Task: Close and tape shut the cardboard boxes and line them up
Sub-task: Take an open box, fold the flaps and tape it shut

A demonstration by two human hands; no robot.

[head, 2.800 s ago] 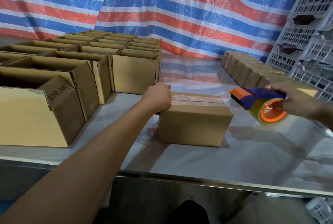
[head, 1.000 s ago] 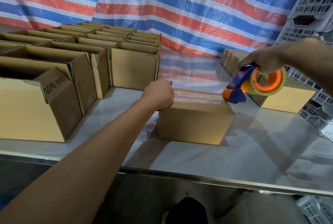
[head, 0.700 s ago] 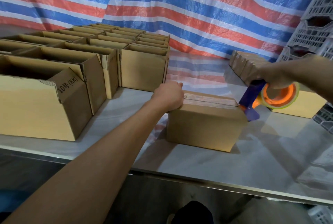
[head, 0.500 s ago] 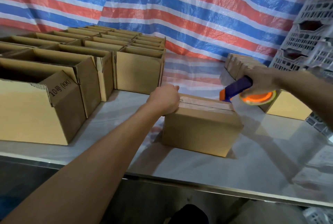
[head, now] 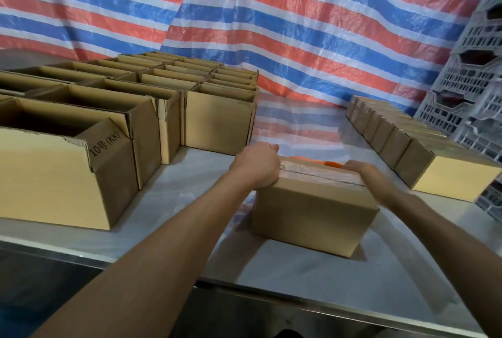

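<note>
One closed box (head: 312, 210) stands near the front edge of the table (head: 298, 272), with tape (head: 312, 173) along its top seam; the left hand (head: 258, 166) curls over its left end; the right hand (head: 364, 174) rests on its right end by an orange dispenser (head: 332, 164), and I cannot tell what it grips; the taping looks done; next, the box must join the sealed row (head: 391, 144) at the right edge.

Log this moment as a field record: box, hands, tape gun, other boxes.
box: closed, clear tape along top seam, on table
left hand: grips box's left end
right hand: on box's right end; grip unclear
tape gun: only an orange sliver shows behind box, by right fingers
open boxes: rows at left, flaps up
sealed boxes: row at right, before crates
</note>
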